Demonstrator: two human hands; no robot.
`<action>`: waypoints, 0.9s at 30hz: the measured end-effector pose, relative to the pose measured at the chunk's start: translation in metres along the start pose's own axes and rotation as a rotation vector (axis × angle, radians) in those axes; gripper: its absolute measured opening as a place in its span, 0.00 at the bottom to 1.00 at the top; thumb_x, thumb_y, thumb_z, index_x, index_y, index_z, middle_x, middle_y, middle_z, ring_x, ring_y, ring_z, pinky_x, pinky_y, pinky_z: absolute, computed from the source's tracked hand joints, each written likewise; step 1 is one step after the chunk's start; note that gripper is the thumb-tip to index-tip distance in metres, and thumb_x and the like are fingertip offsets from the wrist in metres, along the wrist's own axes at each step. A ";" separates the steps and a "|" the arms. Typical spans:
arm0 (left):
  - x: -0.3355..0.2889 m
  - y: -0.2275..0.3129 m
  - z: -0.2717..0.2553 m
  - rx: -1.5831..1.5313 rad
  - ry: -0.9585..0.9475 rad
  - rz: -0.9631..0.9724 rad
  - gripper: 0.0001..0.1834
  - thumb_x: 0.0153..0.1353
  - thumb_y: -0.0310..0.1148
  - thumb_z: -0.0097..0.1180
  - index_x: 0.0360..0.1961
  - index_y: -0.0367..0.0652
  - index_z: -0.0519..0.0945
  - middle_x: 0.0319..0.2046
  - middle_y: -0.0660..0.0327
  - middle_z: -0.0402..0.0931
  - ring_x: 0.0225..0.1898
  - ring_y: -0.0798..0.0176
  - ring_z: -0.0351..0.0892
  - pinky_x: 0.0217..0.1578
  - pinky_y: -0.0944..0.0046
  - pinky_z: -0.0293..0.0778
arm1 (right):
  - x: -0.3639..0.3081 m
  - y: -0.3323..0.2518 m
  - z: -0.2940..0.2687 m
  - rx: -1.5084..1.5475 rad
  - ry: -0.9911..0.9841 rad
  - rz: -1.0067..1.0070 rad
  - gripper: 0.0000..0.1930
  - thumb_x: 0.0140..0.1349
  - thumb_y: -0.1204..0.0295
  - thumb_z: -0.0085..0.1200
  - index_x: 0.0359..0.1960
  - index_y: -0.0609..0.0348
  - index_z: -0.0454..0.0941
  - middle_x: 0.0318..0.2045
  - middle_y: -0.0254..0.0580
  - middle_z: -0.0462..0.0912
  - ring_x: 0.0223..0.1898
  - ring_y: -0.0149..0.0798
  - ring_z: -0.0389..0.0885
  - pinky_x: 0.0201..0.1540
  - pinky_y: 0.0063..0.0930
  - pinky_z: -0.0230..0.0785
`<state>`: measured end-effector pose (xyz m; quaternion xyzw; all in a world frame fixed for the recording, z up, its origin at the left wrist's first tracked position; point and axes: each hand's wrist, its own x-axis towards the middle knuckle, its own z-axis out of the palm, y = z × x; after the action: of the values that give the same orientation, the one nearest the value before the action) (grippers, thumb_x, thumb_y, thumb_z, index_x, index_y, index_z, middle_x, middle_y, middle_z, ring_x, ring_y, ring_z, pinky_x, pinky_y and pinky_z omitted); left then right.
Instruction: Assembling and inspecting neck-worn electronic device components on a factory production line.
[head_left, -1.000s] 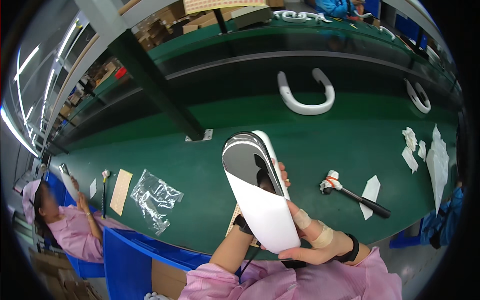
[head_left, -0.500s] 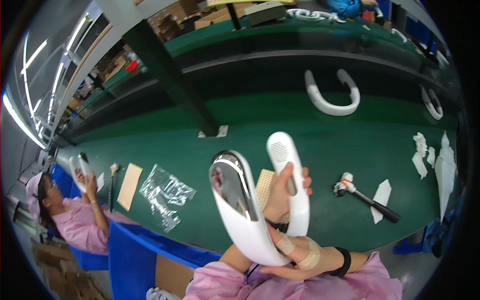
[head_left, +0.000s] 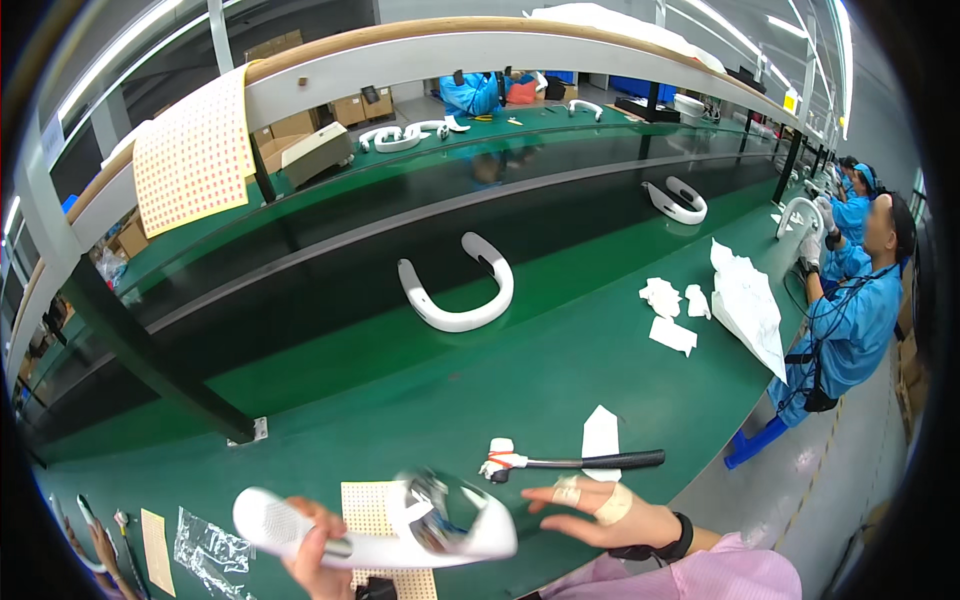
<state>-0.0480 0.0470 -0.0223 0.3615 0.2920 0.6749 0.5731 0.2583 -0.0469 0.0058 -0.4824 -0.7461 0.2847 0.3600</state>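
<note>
A white U-shaped neck fan (head_left: 385,550), with a dotted grille at one end and a shiny mirror-like panel at the other, is slightly blurred by motion. My left hand (head_left: 318,560) is closed around its grille-side arm and holds it above the table. My right hand (head_left: 612,518), with tape on a finger and on its back, is apart from the fan, fingers stretched out and empty. Just beyond it lies a black-handled hammer (head_left: 590,462), its head wrapped in white cloth and an orange band. A sheet of small stickers (head_left: 365,502) lies under the fan.
Another neck fan (head_left: 460,318) lies ahead, a third one (head_left: 680,208) farther right. Crumpled white papers (head_left: 662,297) and a white bag (head_left: 745,305) lie at right. A dark post (head_left: 165,355) rises at left near clear plastic (head_left: 210,550). A blue-clad co-worker (head_left: 850,310) works at right.
The view has swung to the right. My right hand has come off the neck fan and opened. The fan has turned from upright to lying sideways in my left hand.
</note>
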 end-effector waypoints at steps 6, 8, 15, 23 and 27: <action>-0.029 0.021 0.005 0.296 0.364 0.237 0.12 0.53 0.21 0.53 0.40 0.32 0.72 0.33 0.55 0.72 0.31 0.63 0.70 0.33 0.67 0.68 | -0.029 0.063 -0.019 -0.682 0.179 0.169 0.16 0.50 0.73 0.58 0.43 0.56 0.76 0.34 0.40 0.76 0.37 0.42 0.75 0.41 0.33 0.69; -0.033 0.013 0.006 0.451 0.416 0.291 0.11 0.53 0.21 0.53 0.39 0.31 0.72 0.33 0.55 0.72 0.31 0.62 0.71 0.34 0.64 0.69 | -0.035 0.067 -0.020 -0.652 0.142 0.258 0.15 0.49 0.73 0.58 0.41 0.56 0.76 0.34 0.41 0.75 0.37 0.43 0.74 0.41 0.33 0.68; -0.036 0.012 0.008 1.259 0.206 0.319 0.13 0.51 0.22 0.57 0.39 0.31 0.74 0.38 0.52 0.75 0.40 0.58 0.74 0.43 0.60 0.69 | -0.037 0.073 -0.018 -0.672 0.075 0.077 0.14 0.49 0.72 0.58 0.37 0.62 0.72 0.34 0.40 0.74 0.29 0.42 0.76 0.30 0.31 0.71; -0.026 0.035 0.040 0.929 0.137 0.296 0.24 0.51 0.21 0.56 0.51 0.34 0.66 0.32 0.57 0.72 0.34 0.65 0.72 0.39 0.66 0.69 | -0.041 0.045 -0.008 -0.222 0.007 0.190 0.12 0.53 0.69 0.58 0.37 0.56 0.71 0.31 0.37 0.73 0.29 0.39 0.76 0.27 0.28 0.71; -0.032 0.028 0.022 0.788 0.090 0.325 0.23 0.50 0.22 0.56 0.49 0.35 0.66 0.28 0.58 0.70 0.27 0.67 0.69 0.30 0.70 0.69 | -0.037 0.031 0.007 0.037 -0.092 0.216 0.11 0.56 0.68 0.56 0.38 0.56 0.73 0.30 0.37 0.73 0.28 0.38 0.74 0.27 0.27 0.70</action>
<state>-0.0431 0.0097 0.0081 0.5645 0.4916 0.6082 0.2641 0.2789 -0.0704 -0.0313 -0.5395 -0.7003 0.3574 0.3013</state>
